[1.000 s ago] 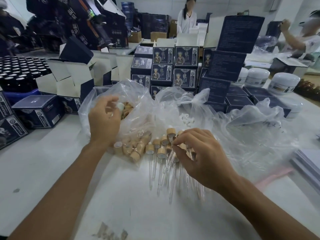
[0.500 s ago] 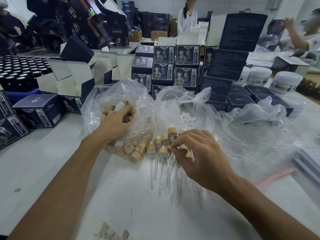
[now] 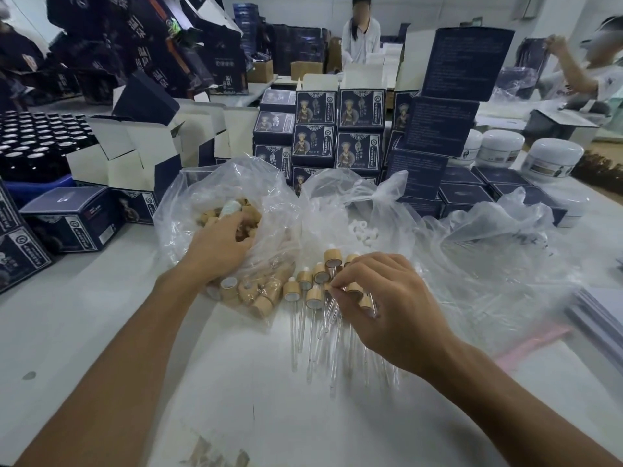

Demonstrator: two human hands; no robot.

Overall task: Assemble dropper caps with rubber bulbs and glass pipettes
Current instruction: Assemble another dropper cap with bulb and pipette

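Observation:
A clear plastic bag (image 3: 188,200) on the white table holds many bamboo-coloured dropper caps (image 3: 251,214). My left hand (image 3: 219,247) reaches into that bag, fingers curled down among the caps; what it holds is hidden. In front of the bags lie several assembled droppers (image 3: 313,298), bamboo caps with glass pipettes pointing toward me. My right hand (image 3: 384,305) hovers over this pile and pinches one dropper (image 3: 354,288) near its cap. A second clear bag (image 3: 340,197) holds small white rubber bulbs (image 3: 362,232).
Stacks of dark blue printed boxes (image 3: 337,129) stand behind the bags, open white-lined cartons (image 3: 135,153) to the left, dark bottles (image 3: 33,139) far left. White jars (image 3: 553,160) stand at right. A crumpled clear bag (image 3: 505,264) covers the right table. Two people work in the background.
My left hand, raised with a white-topped cap a second ago, has dropped into the cap bag. My right hand stays over the dropper pile, shifting slightly.

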